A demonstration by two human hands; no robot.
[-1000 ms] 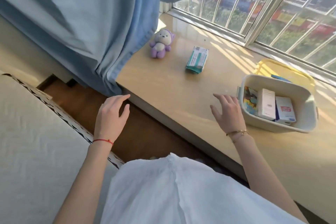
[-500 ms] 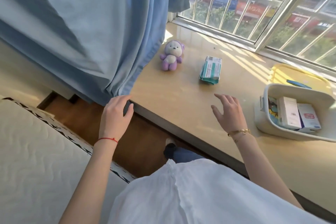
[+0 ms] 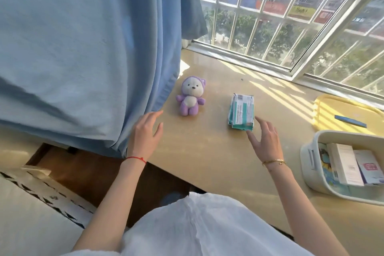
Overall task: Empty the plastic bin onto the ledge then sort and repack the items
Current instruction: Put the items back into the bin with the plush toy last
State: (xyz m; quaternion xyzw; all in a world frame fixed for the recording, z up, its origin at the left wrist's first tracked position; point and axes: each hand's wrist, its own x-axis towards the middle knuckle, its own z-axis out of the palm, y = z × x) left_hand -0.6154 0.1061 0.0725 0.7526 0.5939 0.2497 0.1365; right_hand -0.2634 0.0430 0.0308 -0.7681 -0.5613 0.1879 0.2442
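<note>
A white plastic bin (image 3: 310,159) stands at the right edge of the wooden ledge (image 3: 199,151), holding several boxes (image 3: 345,162). A teal and white packet (image 3: 242,111) lies flat mid-ledge. My right hand (image 3: 264,141) is open, its fingertips just at the packet's near right corner, not gripping it. A purple plush toy (image 3: 191,96) sits upright to the left of the packet. My left hand (image 3: 147,133) hovers open over the ledge's left end, next to the blue curtain (image 3: 87,48), short of the plush.
A yellow lid (image 3: 340,108) with a dark blue strip (image 3: 350,120) on it lies behind the bin. The barred window (image 3: 291,27) runs along the ledge's far side. A mattress (image 3: 31,214) and a gap to the floor lie left of the ledge.
Both hands have moved forward over the ledge. The right hand has reached the teal packet, and the left has moved from the ledge's edge toward the plush toy. The view shifted left.
</note>
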